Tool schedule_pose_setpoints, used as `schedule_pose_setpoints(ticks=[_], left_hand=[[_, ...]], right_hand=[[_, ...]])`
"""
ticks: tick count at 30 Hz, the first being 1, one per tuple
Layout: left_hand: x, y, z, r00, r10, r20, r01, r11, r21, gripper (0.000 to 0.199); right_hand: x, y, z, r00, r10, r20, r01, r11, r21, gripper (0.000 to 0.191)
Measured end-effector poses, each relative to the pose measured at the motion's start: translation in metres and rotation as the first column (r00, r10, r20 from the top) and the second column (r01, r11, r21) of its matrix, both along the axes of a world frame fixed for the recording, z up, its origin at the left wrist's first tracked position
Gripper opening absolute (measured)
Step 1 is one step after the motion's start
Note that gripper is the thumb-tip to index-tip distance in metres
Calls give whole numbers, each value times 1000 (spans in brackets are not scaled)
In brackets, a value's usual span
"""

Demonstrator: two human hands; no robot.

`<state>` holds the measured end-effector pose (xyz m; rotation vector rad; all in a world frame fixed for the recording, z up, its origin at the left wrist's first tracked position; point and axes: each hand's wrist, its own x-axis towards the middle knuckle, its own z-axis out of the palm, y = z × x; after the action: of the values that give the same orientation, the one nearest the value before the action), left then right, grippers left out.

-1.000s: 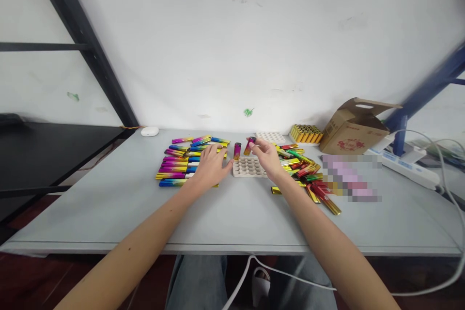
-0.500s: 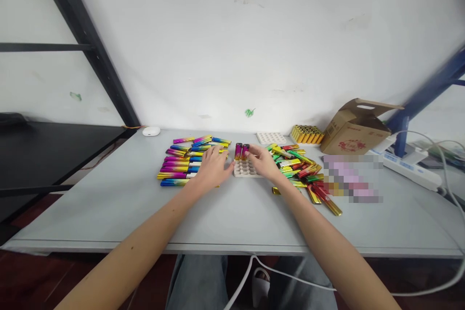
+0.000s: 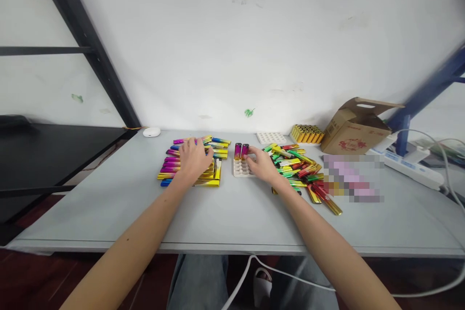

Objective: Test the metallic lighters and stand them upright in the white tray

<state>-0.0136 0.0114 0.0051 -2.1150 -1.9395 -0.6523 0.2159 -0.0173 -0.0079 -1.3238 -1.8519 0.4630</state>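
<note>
- Scuffed white painted wall (image 3: 203, 68) stands beyond both hands.
- Two glossy purple-to-gold lighters with black tops (image 3: 238, 151) stand upright, side by side, just off the right hand's fingertips, in the back of a white holed tray (image 3: 241, 173) that the hand partly covers.
- Right hand (image 3: 263, 163): thumb and fingers reach to the nearer lighter, seemingly touching it; whether they pinch it, I cannot tell.
- Left hand (image 3: 194, 159): fingers bent and slightly apart over a heap of shiny purple, blue and yellow lighters (image 3: 171, 161); its fingertips' grip is hidden.
- By my judgement, filling has barely begun: two are placed, most visible holes remain, and many lighters lie loose under the left hand.
- Just right of the right hand lies a jumble of red, green and gold lighters (image 3: 294, 162).
- Farther past it: a second white holed tray (image 3: 271, 138), a packed block of yellow-gold upright lighters (image 3: 307, 134) and an open brown cardboard box (image 3: 354, 133).
- Smooth grey tabletop (image 3: 232, 218) spreads beneath both hands.
</note>
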Motion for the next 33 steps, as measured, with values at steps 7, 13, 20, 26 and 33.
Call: schedule_pose_setpoints(ticks=[7,13,20,26,33], left_hand=[[-18,10,-4,985,172,-33,-174,978,-111,41],[-22,8,0,986,158,-57,-165,975,-151,46],[-28,12,1,984,169,-47,-174,975,-138,50],[-25,10,1,982,186,-19,-184,938,-293,60],[-28,8,4,989,141,-41,-147,961,-234,60]], right_hand=[[-2,-2,3,997,-14,75,14,1000,5,14],[-2,-1,0,994,-25,106,25,1000,-5,14],[-4,-3,1,996,-38,87,39,999,-17,19],[-5,-3,3,973,-82,215,84,996,-2,21],[-5,-3,2,954,-83,289,83,996,15,18]])
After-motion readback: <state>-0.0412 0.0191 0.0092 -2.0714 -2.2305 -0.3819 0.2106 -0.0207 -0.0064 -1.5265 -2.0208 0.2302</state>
